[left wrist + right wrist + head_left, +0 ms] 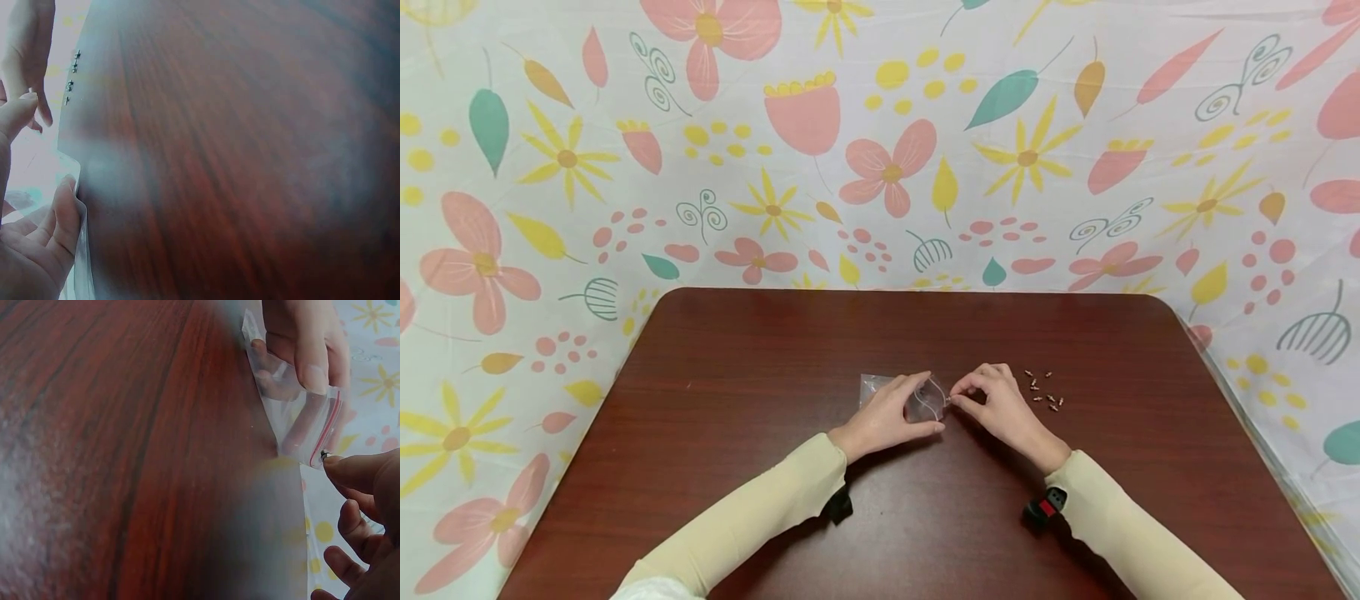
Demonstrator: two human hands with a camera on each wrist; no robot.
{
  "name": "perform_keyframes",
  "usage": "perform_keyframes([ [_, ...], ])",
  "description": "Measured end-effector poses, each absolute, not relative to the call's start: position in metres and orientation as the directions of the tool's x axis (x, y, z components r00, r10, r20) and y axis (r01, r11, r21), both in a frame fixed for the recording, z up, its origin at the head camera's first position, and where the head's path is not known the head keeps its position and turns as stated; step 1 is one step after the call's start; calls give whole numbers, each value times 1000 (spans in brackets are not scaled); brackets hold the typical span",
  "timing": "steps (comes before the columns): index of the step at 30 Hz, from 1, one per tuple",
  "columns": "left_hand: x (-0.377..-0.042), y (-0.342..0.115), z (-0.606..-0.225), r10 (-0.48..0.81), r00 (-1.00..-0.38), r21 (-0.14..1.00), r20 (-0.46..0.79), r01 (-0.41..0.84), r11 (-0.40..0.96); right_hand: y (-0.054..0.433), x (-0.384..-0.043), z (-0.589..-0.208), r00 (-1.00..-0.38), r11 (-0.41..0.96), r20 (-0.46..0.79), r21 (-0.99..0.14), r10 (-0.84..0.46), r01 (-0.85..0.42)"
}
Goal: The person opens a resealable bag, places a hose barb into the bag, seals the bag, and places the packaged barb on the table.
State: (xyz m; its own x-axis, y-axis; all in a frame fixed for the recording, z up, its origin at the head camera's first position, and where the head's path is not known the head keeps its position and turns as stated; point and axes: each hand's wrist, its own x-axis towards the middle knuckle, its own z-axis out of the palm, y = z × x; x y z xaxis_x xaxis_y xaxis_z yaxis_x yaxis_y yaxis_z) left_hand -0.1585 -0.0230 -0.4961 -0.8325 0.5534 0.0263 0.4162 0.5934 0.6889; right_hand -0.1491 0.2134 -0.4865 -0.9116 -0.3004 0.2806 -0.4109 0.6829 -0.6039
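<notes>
My left hand (883, 418) holds a small clear zip bag (871, 386) low over the table, its thumb and fingers spread around the bag near the mouth. In the right wrist view a red stripe runs along the mouth of the bag (290, 437). Between thumb and forefinger my right hand (1003, 410) pinches a tiny dark metal piece (324, 455), right at the bag's mouth. Whether the piece is inside the opening or just at its edge, I cannot tell. Several similar small metal pieces (1052, 401) lie scattered on the table, right of the right hand.
The dark red-brown wooden table (760, 358) has rounded far corners. Behind it and along both sides hangs a white cloth (820, 200) printed with flowers and leaves. A black band with a device (1045, 510) is on the right wrist.
</notes>
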Motion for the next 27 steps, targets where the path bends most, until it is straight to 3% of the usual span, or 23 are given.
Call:
perform_keyframes([
  [27, -158, -23, -494, 558, -830, 695, 5, 404, 594, 217, -146, -489, -912, 675, 287, -614, -292, -409],
])
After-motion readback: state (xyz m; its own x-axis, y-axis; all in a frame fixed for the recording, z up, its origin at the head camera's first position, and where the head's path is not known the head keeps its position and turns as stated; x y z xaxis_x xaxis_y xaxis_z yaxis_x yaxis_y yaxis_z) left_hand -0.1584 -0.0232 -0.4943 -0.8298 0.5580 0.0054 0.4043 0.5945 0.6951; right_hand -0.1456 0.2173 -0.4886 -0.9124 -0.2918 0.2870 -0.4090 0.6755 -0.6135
